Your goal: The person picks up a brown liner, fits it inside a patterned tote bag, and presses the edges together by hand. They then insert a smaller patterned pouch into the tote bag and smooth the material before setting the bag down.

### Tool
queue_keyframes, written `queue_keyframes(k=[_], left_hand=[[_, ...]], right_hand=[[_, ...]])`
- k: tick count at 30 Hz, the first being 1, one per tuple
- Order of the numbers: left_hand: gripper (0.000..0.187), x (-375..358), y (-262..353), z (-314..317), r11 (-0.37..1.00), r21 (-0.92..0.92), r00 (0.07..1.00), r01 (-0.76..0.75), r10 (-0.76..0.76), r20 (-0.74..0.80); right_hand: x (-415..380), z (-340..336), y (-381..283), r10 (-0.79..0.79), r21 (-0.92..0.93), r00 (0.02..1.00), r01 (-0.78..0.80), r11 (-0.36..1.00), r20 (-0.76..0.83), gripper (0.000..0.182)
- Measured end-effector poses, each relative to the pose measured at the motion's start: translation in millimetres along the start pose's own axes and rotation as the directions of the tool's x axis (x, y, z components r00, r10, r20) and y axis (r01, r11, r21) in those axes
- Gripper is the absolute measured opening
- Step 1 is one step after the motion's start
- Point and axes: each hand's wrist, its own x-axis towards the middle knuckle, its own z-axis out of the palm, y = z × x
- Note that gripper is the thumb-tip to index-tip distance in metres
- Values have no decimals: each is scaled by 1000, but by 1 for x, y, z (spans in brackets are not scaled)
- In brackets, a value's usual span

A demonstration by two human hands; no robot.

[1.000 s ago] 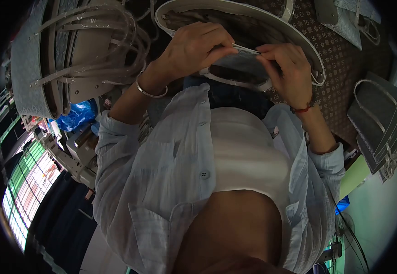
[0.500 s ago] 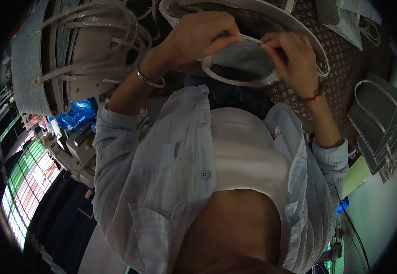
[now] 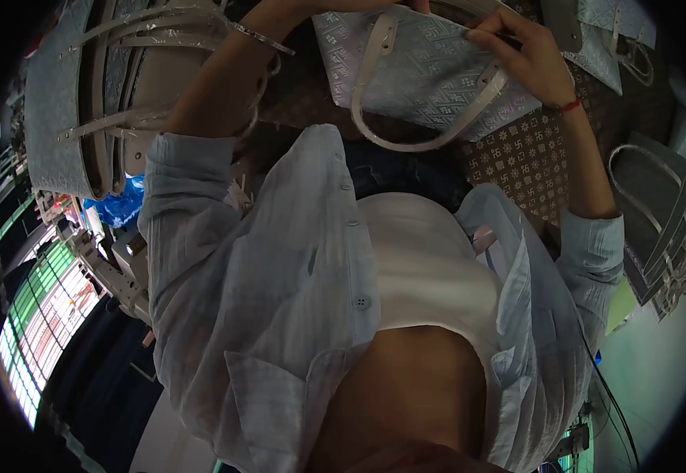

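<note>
A silver-grey patterned handbag (image 3: pixel 430 67) lies tilted at the top of the head view, its outer face towards me. Its pale handle (image 3: pixel 367 118), with clear wrap on it, hangs down in a loop. My right hand (image 3: pixel 528 59), with a red string at the wrist, is closed on the bag's upper rim, thumb and fingers pinched on the edge. My left hand (image 3: pixel 363 4) is mostly cut off by the top edge of the view; its visible fingertips are closed at the rim, left of my right hand.
Several similar bags with wrapped handles (image 3: pixel 134 43) stand at the left. Another grey bag (image 3: pixel 650 213) lies at the right, and one more (image 3: pixel 599 47) is at upper right. Brown patterned cloth (image 3: pixel 516 169) lies beneath. A blue plastic bag (image 3: pixel 122 203) sits at the left.
The handbag has turned from showing its open mouth and lining to showing its patterned outer face. Both hands have moved upward, the left one mostly out of view.
</note>
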Motion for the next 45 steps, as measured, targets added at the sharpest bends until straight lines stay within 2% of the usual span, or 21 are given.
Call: queue_keyframes(k=[10,14,16,18,19,21,23,24,26,30,45], left_hand=[[14,-5,-1,8,980,-175,995,94,-88,43],[14,0,10,12,967,-217,990,131,-116,80],[13,2,39,14,962,-234,987,143,-121,105],[13,-6,78,12,957,-247,983,154,-123,135],[13,-14,95,8,953,-255,980,162,-126,152],[13,-13,97,9,949,-262,975,176,-132,178],[12,-23,105,10,982,-141,982,128,-105,160],[12,-26,109,11,982,-141,980,129,-105,168],[11,-31,116,12,993,-73,986,89,-78,147],[11,-43,126,20,989,-82,987,124,-114,114],[11,-52,131,31,992,-1,991,129,-129,24]], right_hand=[[0,-13,-2,59,181,984,-90,979,168,22],[-3,-7,-21,59,193,993,-79,978,104,16],[-7,0,-34,60,197,995,-74,978,78,15],[-14,16,-47,-30,6,986,31,999,-165,15],[-19,20,-50,-27,9,985,29,1000,-172,15],[-27,28,-54,-125,-205,968,80,976,-218,15],[-34,35,-57,-140,-238,962,84,968,-233,15],[-37,37,-59,-162,-278,957,92,956,-240,15],[-42,41,-64,-179,-303,948,95,948,-262,15],[-53,51,-73,-201,-367,938,88,926,-283,14],[-60,61,-73,-227,-339,926,118,933,-301,12]])
